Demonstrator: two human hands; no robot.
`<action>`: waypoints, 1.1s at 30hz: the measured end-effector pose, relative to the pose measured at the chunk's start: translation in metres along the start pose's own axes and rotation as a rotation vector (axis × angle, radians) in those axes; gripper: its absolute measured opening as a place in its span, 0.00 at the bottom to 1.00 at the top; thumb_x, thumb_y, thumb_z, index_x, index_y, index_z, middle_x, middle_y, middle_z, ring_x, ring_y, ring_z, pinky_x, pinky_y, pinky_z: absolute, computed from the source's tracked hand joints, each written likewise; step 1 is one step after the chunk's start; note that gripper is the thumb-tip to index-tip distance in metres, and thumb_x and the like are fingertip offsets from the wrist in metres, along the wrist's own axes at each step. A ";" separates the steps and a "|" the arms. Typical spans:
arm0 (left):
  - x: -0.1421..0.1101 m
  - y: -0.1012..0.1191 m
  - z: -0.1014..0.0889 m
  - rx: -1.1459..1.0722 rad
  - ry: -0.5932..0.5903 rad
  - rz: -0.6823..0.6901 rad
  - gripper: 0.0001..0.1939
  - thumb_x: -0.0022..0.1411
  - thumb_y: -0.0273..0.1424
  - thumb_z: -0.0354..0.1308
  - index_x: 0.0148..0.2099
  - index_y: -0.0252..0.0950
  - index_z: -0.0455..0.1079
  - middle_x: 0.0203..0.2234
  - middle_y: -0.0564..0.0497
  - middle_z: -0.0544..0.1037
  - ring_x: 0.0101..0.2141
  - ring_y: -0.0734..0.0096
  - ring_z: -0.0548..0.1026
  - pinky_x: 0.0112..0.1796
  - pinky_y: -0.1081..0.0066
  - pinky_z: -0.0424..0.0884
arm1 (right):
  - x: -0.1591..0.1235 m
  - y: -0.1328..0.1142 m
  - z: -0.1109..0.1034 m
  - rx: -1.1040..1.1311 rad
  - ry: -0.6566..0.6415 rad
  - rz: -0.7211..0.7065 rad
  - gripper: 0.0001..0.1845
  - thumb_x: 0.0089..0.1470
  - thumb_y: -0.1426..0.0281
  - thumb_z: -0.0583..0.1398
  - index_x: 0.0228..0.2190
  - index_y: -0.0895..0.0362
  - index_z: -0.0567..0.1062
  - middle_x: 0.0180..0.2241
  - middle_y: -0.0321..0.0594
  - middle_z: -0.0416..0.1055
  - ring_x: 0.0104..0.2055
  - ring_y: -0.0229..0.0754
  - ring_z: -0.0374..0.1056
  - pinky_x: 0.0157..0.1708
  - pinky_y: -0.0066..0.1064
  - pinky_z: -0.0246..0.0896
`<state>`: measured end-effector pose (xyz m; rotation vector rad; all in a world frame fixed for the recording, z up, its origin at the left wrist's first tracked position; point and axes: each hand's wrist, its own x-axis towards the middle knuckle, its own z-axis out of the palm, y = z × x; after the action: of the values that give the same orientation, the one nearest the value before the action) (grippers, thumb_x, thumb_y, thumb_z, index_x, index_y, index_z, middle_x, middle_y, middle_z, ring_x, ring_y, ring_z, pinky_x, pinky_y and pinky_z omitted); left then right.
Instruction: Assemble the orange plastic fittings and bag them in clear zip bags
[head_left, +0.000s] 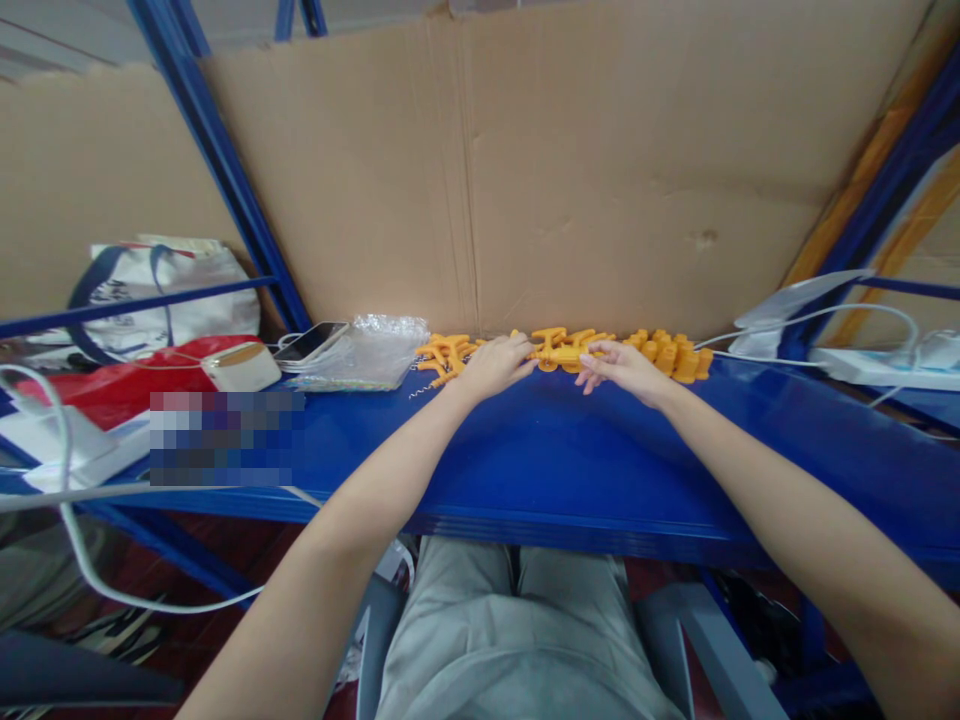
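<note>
Along the back of the blue shelf lie several yellow plastic pieces. One yellow plastic piece (562, 356) spans the gap between my two hands. My left hand (495, 366) reaches over from the left, its fingers curled at that piece's left end; the fingertips are partly hidden. At the right end, my right hand (624, 371) pinches it with thumb and forefinger, the other fingers hanging loosely bent. Left of my left hand is a heap of branched yellow pieces (442, 356), with small dark coiled bits beside it. Yellow cylinder-like pieces (675, 356) stand grouped beyond my right hand.
A cardboard sheet (600, 180) rises behind the blue shelf (555, 460). Leftward lie a clear plastic bag (367, 360), a phone (315, 343), a white box-like item (241, 367) and a red bag (142, 375). White cables (64, 500) hang at left; a power strip (885, 368) lies right.
</note>
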<state>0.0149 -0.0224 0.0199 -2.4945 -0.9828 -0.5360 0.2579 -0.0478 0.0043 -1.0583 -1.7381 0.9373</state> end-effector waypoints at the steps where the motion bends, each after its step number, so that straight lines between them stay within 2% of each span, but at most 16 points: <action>1: 0.000 0.000 0.000 0.006 0.003 0.001 0.13 0.71 0.34 0.49 0.46 0.34 0.73 0.41 0.44 0.76 0.42 0.62 0.76 0.43 0.67 0.70 | 0.000 -0.001 0.001 0.003 0.002 0.002 0.25 0.48 0.49 0.68 0.34 0.56 0.69 0.24 0.41 0.77 0.22 0.41 0.73 0.27 0.35 0.69; 8: 0.000 0.005 0.001 0.029 0.045 0.024 0.13 0.71 0.33 0.49 0.46 0.34 0.73 0.41 0.44 0.76 0.42 0.63 0.76 0.42 0.68 0.69 | -0.002 -0.004 0.005 0.035 0.048 0.081 0.27 0.56 0.45 0.60 0.26 0.57 0.70 0.22 0.45 0.77 0.20 0.40 0.71 0.24 0.32 0.69; 13: 0.001 0.007 -0.001 0.007 0.017 0.003 0.13 0.71 0.34 0.49 0.45 0.33 0.73 0.40 0.43 0.76 0.42 0.62 0.76 0.42 0.68 0.70 | -0.002 -0.007 0.007 0.033 0.078 0.172 0.24 0.61 0.49 0.57 0.28 0.58 0.71 0.21 0.45 0.77 0.20 0.39 0.71 0.21 0.28 0.67; 17: 0.001 0.004 0.002 0.006 0.020 0.009 0.13 0.71 0.34 0.49 0.44 0.35 0.73 0.40 0.44 0.77 0.41 0.63 0.76 0.41 0.68 0.71 | -0.002 -0.009 0.006 0.008 0.075 0.255 0.22 0.65 0.53 0.54 0.34 0.59 0.74 0.29 0.47 0.80 0.22 0.38 0.73 0.23 0.27 0.68; 21: 0.001 0.000 0.006 0.002 0.038 0.004 0.12 0.70 0.34 0.50 0.44 0.35 0.73 0.40 0.45 0.77 0.41 0.64 0.77 0.41 0.68 0.71 | -0.003 -0.007 0.004 0.048 0.076 0.175 0.13 0.61 0.61 0.61 0.44 0.56 0.75 0.42 0.46 0.80 0.28 0.37 0.76 0.26 0.26 0.70; 23: 0.001 -0.001 0.006 -0.010 0.042 -0.004 0.12 0.70 0.34 0.50 0.44 0.35 0.73 0.39 0.45 0.77 0.41 0.64 0.77 0.41 0.68 0.71 | -0.002 -0.004 0.002 0.058 0.072 0.132 0.15 0.57 0.66 0.65 0.46 0.55 0.74 0.45 0.44 0.79 0.31 0.37 0.77 0.29 0.26 0.71; 33: 0.001 0.001 0.004 -0.047 -0.007 -0.042 0.12 0.69 0.33 0.51 0.45 0.33 0.73 0.41 0.44 0.76 0.44 0.62 0.77 0.43 0.69 0.71 | 0.001 0.003 0.002 0.123 0.098 0.102 0.10 0.55 0.70 0.66 0.39 0.57 0.76 0.37 0.45 0.80 0.30 0.39 0.76 0.32 0.31 0.73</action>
<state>0.0176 -0.0204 0.0169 -2.5238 -1.0382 -0.5704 0.2561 -0.0460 0.0012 -1.1022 -1.5392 1.0252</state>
